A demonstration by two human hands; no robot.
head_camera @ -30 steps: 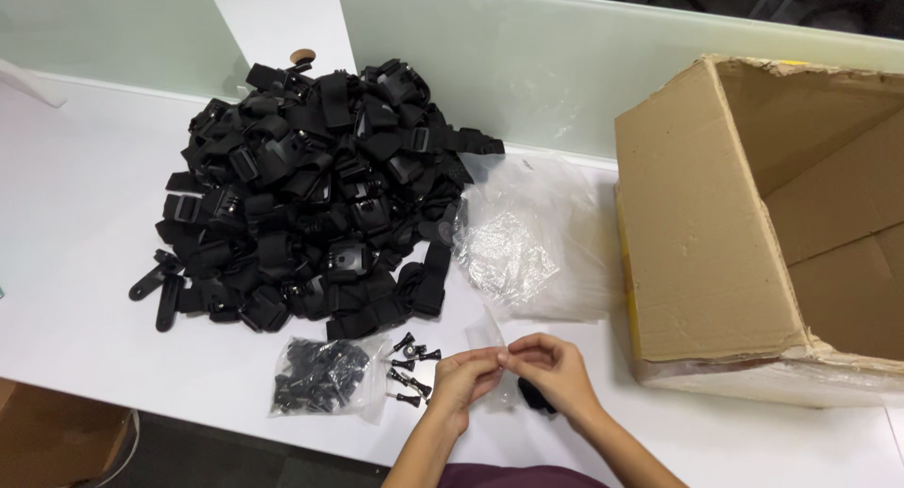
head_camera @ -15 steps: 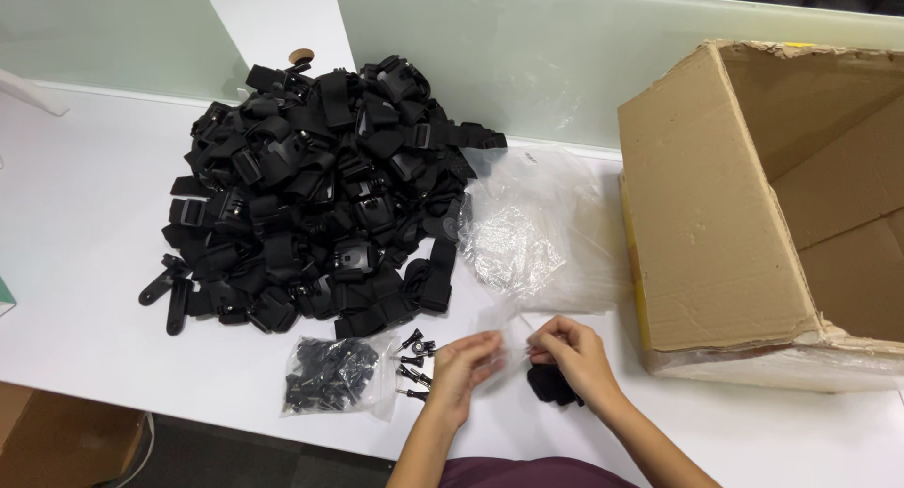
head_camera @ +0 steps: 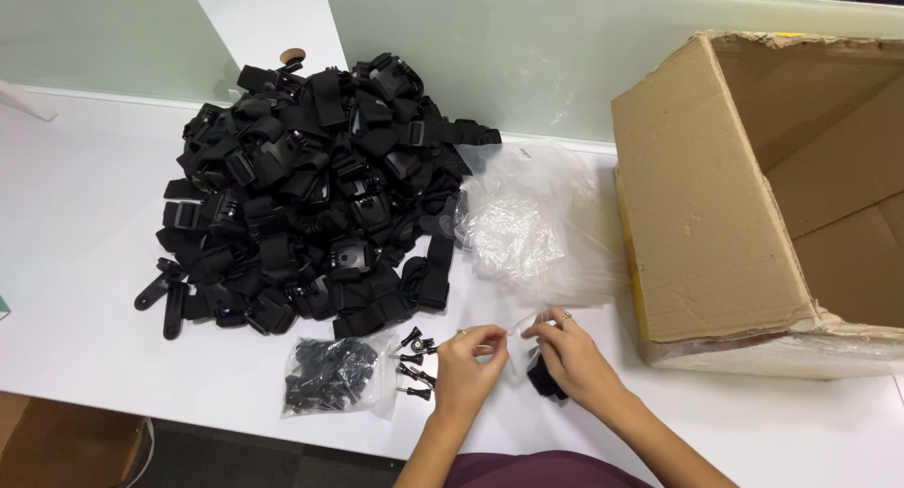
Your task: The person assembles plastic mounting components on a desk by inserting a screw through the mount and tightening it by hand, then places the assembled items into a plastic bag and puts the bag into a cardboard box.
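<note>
Both hands work at the near edge of the white tabletop [head_camera: 75, 215], just in front of the cardboard box [head_camera: 716, 196] that lies on its side with its open mouth turned away from the pile. The left hand [head_camera: 469, 356] and the right hand [head_camera: 570, 349] each pinch one side of a small clear plastic bag [head_camera: 516, 336] between thumb and fingertips, so both grips are closed on that bag, which is stretched thin between them. A small black part [head_camera: 542, 380] sits under the right hand, partly hidden by the palm; whether it is already inside the bag cannot be told. Away from the box, just beside the left hand, a few loose black screws [head_camera: 414, 356] lie scattered on the tabletop, and next to them, farther from the box, is a clear bag of black screws [head_camera: 334, 377]. Behind the hands, touching the box's near corner, lies a crumpled heap of empty clear plastic bags [head_camera: 537, 229]. Beyond that heap, well apart from the box, a big pile of black straps and mounts [head_camera: 311, 187] covers the middle of the tabletop, with two black clips [head_camera: 162, 295] lying loose at its far edge. A pale green glass panel [head_camera: 527, 55] runs along the back of the tabletop behind the pile and the box.
</note>
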